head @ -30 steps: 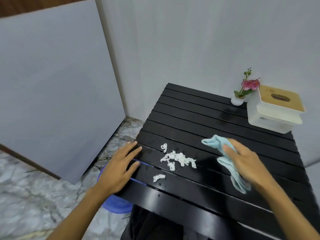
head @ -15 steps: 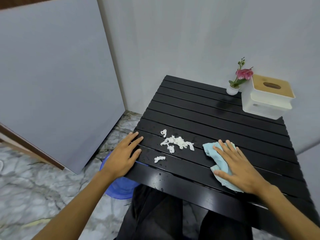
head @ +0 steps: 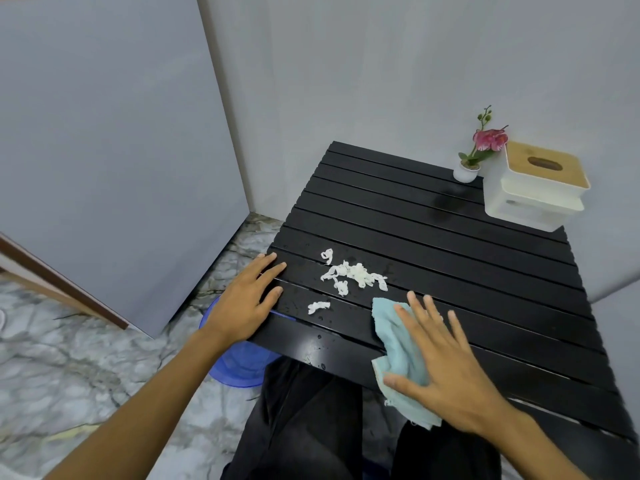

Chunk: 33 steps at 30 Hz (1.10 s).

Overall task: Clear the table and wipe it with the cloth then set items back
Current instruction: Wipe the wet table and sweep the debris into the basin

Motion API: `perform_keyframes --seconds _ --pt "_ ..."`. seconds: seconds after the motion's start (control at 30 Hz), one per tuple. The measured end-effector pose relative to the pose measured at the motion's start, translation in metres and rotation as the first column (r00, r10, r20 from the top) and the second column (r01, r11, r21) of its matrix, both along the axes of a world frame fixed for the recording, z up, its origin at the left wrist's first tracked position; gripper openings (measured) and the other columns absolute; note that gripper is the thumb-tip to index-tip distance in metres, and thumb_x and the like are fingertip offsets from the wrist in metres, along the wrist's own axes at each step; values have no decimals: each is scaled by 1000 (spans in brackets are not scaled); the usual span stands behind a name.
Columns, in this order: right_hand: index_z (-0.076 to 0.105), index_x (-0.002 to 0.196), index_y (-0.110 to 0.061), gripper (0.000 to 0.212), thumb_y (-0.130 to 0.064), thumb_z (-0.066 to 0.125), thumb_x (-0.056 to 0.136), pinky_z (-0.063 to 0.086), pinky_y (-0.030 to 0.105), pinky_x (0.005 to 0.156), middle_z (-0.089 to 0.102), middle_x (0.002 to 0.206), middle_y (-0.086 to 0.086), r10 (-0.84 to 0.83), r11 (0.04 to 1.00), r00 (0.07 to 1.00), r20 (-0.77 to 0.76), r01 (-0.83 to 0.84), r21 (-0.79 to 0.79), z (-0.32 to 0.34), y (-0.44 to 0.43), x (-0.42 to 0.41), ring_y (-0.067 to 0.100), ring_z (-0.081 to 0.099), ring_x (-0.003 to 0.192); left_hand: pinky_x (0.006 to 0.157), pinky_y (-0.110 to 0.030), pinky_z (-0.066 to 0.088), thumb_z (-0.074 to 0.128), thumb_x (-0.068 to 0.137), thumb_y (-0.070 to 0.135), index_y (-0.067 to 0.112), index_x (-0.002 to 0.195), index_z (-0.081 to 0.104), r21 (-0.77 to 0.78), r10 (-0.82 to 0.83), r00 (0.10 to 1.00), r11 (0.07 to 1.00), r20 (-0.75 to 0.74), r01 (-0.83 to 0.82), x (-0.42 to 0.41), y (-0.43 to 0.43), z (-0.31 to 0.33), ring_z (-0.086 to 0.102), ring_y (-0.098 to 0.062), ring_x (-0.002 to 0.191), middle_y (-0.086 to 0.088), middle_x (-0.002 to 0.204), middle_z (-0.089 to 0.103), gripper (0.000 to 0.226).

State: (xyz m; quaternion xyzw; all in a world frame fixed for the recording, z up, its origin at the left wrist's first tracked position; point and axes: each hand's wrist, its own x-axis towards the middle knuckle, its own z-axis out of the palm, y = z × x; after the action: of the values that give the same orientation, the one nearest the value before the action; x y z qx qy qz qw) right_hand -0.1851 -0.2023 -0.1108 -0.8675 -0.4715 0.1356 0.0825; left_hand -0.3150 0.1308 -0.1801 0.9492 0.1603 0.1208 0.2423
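Observation:
A black slatted table fills the middle right. My right hand presses flat, fingers spread, on a light blue cloth at the table's near edge; part of the cloth hangs over the edge. My left hand rests flat, fingers apart, on the table's near left corner and holds nothing. White paper scraps lie scattered between the two hands, just beyond the cloth. At the far right corner stand a small potted pink flower and a white tissue box with a wooden lid.
A blue plastic basin sits on the marble floor under the table's near left corner. Grey walls close in behind and to the left. My dark-trousered legs are under the near edge.
My right hand has dragged the cloth from the table's middle right toward the near edge and flattened on it. The left hand has stayed on the corner. The scraps have not moved.

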Motion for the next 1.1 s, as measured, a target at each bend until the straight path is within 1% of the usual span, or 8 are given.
perform_keyframes --seconds 0.13,0.2,0.43,0.57,0.77,0.93,1.0,1.1 --pt "-16 148 -33 100 -87 28 77 -10 40 118 -29 155 -14 205 973 978 25 -201 -114 -2 2 16 6 -31 141 116 -26 10 29 94 53 26 145 39 -32 8 1000 999 6 -8 -1 -2 2 10 -5 146 7 157 25 58" --pt "-13 150 -30 98 -86 24 79 -10 43 118 -26 157 -10 206 974 977 48 -200 -106 -11 5 9 10 -30 142 115 -25 10 29 94 53 26 145 39 -31 10 1000 999 7 -10 -1 -2 2 10 -5 146 7 157 26 58" --pt "17 152 -13 100 -83 28 81 5 53 114 5 161 9 53 999 989 141 -52 -10 -33 26 -34 27 -4 149 116 -26 10 29 94 52 27 145 38 -36 15 1000 999 7 -15 0 -2 1 10 -5 146 7 157 25 58" --pt "25 149 -7 99 -80 25 84 8 56 113 13 160 14 -53 999 981 188 50 22 -41 55 -56 33 5 148 116 -25 9 29 94 52 27 145 38 -33 16 1000 999 6 -16 0 -2 1 10 -5 146 8 157 25 57" --pt "32 146 -3 89 -72 22 90 11 57 112 22 157 20 -200 980 966 165 194 54 -47 104 -74 38 13 146 115 -24 9 29 94 53 27 145 38 -46 17 1000 999 13 -17 0 -1 -1 9 -4 146 9 157 25 58" --pt "45 138 -2 74 -57 28 92 13 54 110 39 149 21 -280 958 955 95 272 84 -48 153 -72 38 32 140 116 -25 11 29 93 55 29 145 38 -84 22 1000 996 11 -21 -1 -1 -2 6 0 146 12 157 23 59" --pt "48 135 -3 62 -48 34 94 12 48 111 42 147 18 -276 951 960 45 266 155 -43 166 -65 35 34 140 116 -23 10 28 93 55 29 145 39 -115 20 1000 993 17 -18 -1 0 -2 6 1 145 13 157 22 59" --pt "37 142 -11 54 -43 40 98 10 32 117 35 152 7 -254 885 946 -201 311 346 -25 159 -57 22 25 144 116 -23 10 30 93 54 31 144 39 -156 12 1000 988 18 -9 -2 1 0 7 2 145 17 156 22 56"
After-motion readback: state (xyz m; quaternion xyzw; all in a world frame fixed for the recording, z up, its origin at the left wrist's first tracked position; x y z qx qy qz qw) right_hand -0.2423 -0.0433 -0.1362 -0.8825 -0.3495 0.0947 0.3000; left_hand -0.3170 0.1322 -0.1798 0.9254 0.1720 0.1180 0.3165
